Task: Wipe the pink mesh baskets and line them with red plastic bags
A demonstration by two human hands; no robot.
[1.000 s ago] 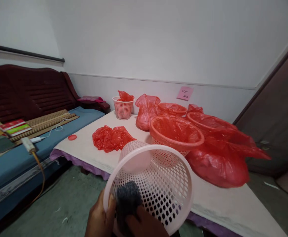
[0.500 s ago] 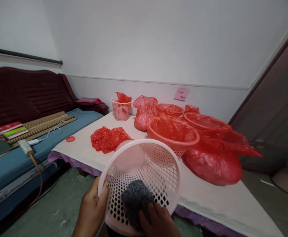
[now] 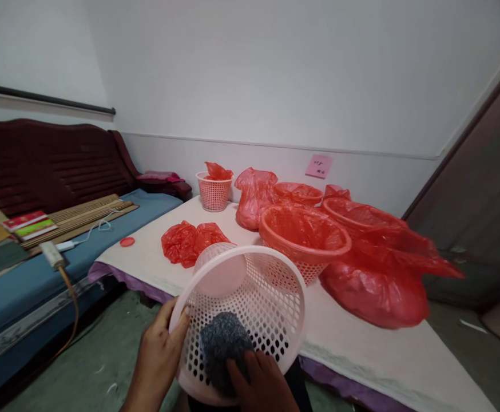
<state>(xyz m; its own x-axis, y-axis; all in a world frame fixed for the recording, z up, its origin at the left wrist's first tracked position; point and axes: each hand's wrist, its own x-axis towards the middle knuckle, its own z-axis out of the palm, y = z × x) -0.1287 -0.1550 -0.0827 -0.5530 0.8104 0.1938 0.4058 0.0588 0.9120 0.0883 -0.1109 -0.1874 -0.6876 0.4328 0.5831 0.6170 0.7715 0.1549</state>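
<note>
A pale pink perforated basket [image 3: 250,274] is tilted with its mouth toward me, at the front edge of the table. My left hand [image 3: 158,349] grips its left rim, thumb over the edge. Inside the basket my right hand [image 3: 261,380] presses a dark grey speckled cloth [image 3: 224,343] against the lower inner wall, fingers closed on it. Behind the basket lies a crumpled red plastic bag [image 3: 192,243]. To its right stands a basket lined with a red bag [image 3: 304,234].
On the white-covered table [image 3: 361,355] are a small pink basket [image 3: 214,193], more red bags [image 3: 379,286] and a red disc [image 3: 127,242]. A blue-cushioned bench [image 3: 147,200] with a power strip [image 3: 52,254] is at left. A pink note [image 3: 319,166] is on the wall.
The cloth and my right hand have moved slightly left along the basket's inner wall. The basket has shifted a little left, while the background appears slightly farther right.
</note>
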